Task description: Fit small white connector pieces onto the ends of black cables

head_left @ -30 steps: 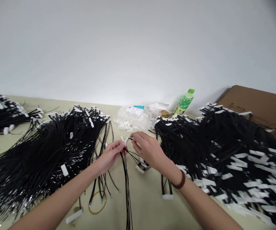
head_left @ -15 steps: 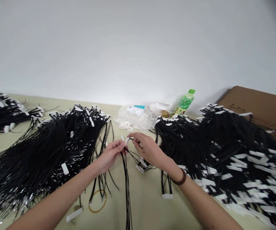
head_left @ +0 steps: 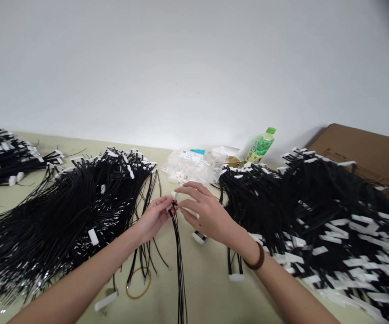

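Note:
My left hand (head_left: 157, 215) pinches a small white connector (head_left: 173, 195) between thumb and fingers. A bundle of thin black wires (head_left: 178, 261) hangs from there down to the bottom edge. On the other side, my right hand (head_left: 204, 211) has its fingers stretched out and apart, the tips close to the connector. I cannot tell if they touch it. Right below that hand, a wired white connector (head_left: 198, 237) lies on the table. Another white connector (head_left: 236, 277) with black wires sits near the right forearm.
Large heaps of black wires with white connectors lie at left (head_left: 79, 207) and right (head_left: 258, 193). A clear bag of white pieces (head_left: 189, 166), a green-capped bottle (head_left: 261, 145) and a cardboard sheet (head_left: 366, 157) are behind. A yellow rubber band (head_left: 138, 297) lies in front.
My right hand has loosened its pinch at the connector, its fingers now stretched and spread. My left hand and the connector have shifted slightly left.

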The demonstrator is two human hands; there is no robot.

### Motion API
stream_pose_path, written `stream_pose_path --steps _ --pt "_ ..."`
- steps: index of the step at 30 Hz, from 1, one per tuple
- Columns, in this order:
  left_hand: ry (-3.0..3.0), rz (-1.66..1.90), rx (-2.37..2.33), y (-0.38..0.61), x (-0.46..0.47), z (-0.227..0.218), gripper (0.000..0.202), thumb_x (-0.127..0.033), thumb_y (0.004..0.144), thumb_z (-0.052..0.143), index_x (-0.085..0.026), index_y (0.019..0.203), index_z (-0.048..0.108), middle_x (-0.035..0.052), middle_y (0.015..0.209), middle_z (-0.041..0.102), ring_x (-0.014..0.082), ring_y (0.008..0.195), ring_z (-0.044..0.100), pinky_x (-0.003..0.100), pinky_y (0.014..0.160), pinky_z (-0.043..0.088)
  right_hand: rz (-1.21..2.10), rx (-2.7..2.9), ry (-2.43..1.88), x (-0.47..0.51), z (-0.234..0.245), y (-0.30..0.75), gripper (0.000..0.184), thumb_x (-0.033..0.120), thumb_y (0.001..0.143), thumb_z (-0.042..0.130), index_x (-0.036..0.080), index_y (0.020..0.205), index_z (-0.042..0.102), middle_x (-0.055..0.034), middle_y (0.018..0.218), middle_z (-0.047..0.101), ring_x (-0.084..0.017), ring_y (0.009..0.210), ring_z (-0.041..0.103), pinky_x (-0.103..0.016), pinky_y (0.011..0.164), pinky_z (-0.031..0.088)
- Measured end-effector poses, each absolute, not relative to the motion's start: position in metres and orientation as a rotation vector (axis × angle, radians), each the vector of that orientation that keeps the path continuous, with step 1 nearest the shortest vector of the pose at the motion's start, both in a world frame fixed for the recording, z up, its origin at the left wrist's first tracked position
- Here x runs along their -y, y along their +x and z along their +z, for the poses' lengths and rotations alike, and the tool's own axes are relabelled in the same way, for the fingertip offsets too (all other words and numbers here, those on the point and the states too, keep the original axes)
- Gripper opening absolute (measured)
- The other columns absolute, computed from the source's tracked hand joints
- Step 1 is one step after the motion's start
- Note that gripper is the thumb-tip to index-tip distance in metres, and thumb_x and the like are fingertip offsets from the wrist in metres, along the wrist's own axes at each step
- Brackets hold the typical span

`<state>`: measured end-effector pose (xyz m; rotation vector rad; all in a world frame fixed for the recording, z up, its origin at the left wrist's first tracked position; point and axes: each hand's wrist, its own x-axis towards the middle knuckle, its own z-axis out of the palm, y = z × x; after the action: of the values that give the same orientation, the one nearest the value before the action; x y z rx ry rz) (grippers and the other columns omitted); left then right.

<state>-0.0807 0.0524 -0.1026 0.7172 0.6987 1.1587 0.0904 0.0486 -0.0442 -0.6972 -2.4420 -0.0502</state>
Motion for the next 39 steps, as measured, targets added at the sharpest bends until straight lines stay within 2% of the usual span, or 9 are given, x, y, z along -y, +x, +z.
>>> stream_pose_path --steps 3,7,12,20,25,30,32,35,39 --pt "0.663 1.173 -0.691 -0.081 -0.053 -0.102 0.013 -0.025 0.067 0.070 -0.013 0.072 0.066 0.0023 0.071 0.060 0.0097 0.065 0.052 0.021 0.064 0.041 -0.109 2.530 -0.650 -0.046 -0.044 0.090 0.014 0.012 0.081 0.049 0.019 0.083 0.060 -0.0030 0.121 0.048 -0.024 0.120 0.033 -0.041 0.095 0.038" --pt "0.634 1.174 -0.678 -0.082 -0.053 -0.102 0.015 -0.025 0.066 0.071 -0.013 0.074 0.067 0.0016 0.066 0.060 0.0099 0.064 0.053 0.021 0.063 0.042 -0.205 2.596 -0.664 -0.045 -0.047 0.087 0.013 0.013 0.083 0.049 0.019 0.080 0.061 -0.0042 0.122 0.047 -0.025 0.122 0.031 -0.043 0.097 0.035" --pt "0.678 1.168 -0.662 -0.082 -0.054 -0.104 0.014 -0.023 0.068 0.069 -0.011 0.076 0.066 0.0022 0.069 0.060 0.0094 0.066 0.053 0.021 0.065 0.041 -0.199 2.563 -0.592 -0.050 -0.050 0.087 0.016 0.014 0.087 0.045 0.017 0.082 0.060 -0.0050 0.117 0.053 -0.023 0.117 0.038 -0.040 0.095 0.038" --pt "0.694 1.173 -0.657 -0.081 -0.054 -0.104 0.012 -0.023 0.070 0.068 -0.012 0.070 0.064 0.0007 0.066 0.056 0.0070 0.060 0.048 0.020 0.060 0.039 0.372 2.265 -0.523 -0.055 -0.041 0.095 0.020 0.012 0.088 0.042 0.018 0.096 0.060 -0.0058 0.099 0.063 -0.015 0.098 0.056 -0.030 0.086 0.048" --pt "0.653 1.179 -0.696 -0.080 -0.052 -0.101 0.015 -0.023 0.067 0.071 -0.012 0.072 0.064 0.0016 0.074 0.057 0.0072 0.063 0.049 0.021 0.063 0.039 0.754 1.909 -0.731 -0.053 -0.025 0.100 0.013 0.021 0.086 0.049 0.019 0.090 0.061 -0.0039 0.088 0.066 -0.015 0.084 0.062 -0.030 0.079 0.051" --pt "0.677 1.165 -0.709 -0.081 -0.052 -0.103 0.015 -0.025 0.069 0.069 -0.012 0.072 0.063 0.0016 0.073 0.057 0.0076 0.063 0.049 0.022 0.064 0.040 1.154 1.273 -0.648 -0.060 -0.009 0.117 0.014 0.031 0.081 0.058 0.017 0.081 0.057 -0.0006 0.078 0.060 -0.013 0.078 0.061 -0.032 0.079 0.051" --pt "0.692 1.161 -0.715 -0.082 -0.052 -0.104 0.014 -0.026 0.070 0.068 -0.012 0.072 0.063 0.0015 0.072 0.057 0.0077 0.063 0.049 0.022 0.064 0.040 1.156 1.111 -0.641 -0.064 -0.004 0.127 0.014 0.029 0.077 0.063 0.017 0.080 0.057 0.0018 0.073 0.055 -0.009 0.073 0.058 -0.027 0.076 0.051" --pt "0.715 1.154 -0.729 -0.082 -0.053 -0.105 0.014 -0.026 0.070 0.068 -0.013 0.072 0.063 0.0016 0.073 0.057 0.0076 0.064 0.049 0.022 0.065 0.040 1.009 0.970 -0.664 -0.070 0.003 0.142 0.016 0.028 0.074 0.067 0.017 0.080 0.059 0.0031 0.071 0.050 -0.005 0.065 0.052 -0.018 0.063 0.048" --pt "0.726 1.144 -0.753 -0.082 -0.052 -0.102 0.015 -0.027 0.070 0.067 -0.013 0.073 0.063 0.0017 0.072 0.056 0.0078 0.064 0.049 0.021 0.064 0.040 0.607 1.019 -0.762 -0.068 0.009 0.151 0.017 0.031 0.078 0.061 0.019 0.089 0.062 0.0005 0.077 0.051 -0.005 0.055 0.044 -0.017 0.042 0.034"
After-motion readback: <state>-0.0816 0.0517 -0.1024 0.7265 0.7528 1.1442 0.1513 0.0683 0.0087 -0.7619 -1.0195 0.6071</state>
